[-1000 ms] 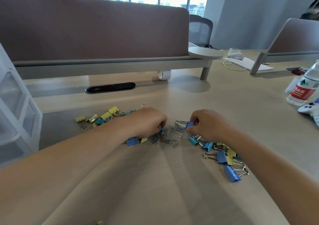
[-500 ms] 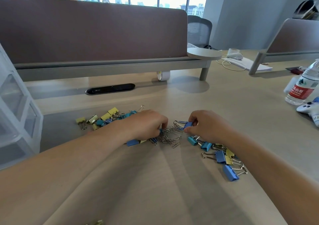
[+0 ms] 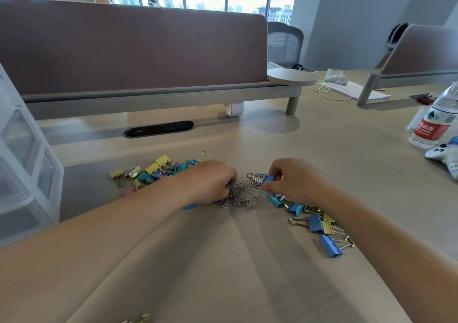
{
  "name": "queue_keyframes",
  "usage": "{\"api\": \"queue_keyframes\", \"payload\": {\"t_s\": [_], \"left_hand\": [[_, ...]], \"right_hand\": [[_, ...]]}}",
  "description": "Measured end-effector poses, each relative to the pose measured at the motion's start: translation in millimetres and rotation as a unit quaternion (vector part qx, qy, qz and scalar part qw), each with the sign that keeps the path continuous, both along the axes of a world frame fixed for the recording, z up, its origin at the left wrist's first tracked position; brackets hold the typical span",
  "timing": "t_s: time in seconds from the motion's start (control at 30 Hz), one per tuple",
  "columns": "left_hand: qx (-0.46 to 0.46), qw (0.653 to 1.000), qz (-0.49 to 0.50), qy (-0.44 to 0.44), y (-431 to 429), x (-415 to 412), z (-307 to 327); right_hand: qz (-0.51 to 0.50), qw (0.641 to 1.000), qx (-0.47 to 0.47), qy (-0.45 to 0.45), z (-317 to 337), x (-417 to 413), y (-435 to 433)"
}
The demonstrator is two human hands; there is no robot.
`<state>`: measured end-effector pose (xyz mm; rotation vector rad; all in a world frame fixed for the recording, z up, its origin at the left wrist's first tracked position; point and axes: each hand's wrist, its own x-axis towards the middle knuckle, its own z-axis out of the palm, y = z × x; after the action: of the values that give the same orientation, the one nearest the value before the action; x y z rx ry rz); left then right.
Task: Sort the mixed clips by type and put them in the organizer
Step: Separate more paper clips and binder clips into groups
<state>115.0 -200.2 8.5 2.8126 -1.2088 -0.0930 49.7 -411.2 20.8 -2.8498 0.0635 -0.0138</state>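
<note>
Nearest, on the right, loose binder clips (image 3: pixel 319 226) lie strewn on the counter (image 3: pixel 223 273). Just beyond, the left hand (image 3: pixel 210 181) curls its fingers into the tangled paper clips (image 3: pixel 244 198), gripping them, probably to anchor the heap. Meanwhile the right hand (image 3: pixel 295 184) pinches a blue binder clip (image 3: pixel 269 179) that looks snagged there. Farther left lie yellow and blue clips (image 3: pixel 153 169), unsorted, near the organizer (image 3: pixel 22 164) at the left edge.

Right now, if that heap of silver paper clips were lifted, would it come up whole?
Likely not cleanly. The paper clips look hooked into one another, so a pinch would probably raise a floppy, dangling chain. They are thin wire, so probably light, and loose ones at the edge may stay on the desk.
</note>
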Motion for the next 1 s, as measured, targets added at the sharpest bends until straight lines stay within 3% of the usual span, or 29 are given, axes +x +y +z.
{"api": "queue_keyframes", "payload": {"t_s": [0.43,0.63,1.0], "left_hand": [[-0.008,1.0,0.015,0.02,-1.3,-0.8,1.8],[0.029,0.998,-0.016,0.051,-1.5,-0.5,11.4],[0.013,0.999,-0.008,0.029,0.4,0.5,3.7]], "right_hand": [[0.005,1.0,0.005,-0.006,-4.4,0.8,0.1],[0.007,1.0,0.008,-0.004,-4.0,2.8,1.0],[0.014,1.0,0.018,-0.002,-4.8,1.4,3.1]]}}
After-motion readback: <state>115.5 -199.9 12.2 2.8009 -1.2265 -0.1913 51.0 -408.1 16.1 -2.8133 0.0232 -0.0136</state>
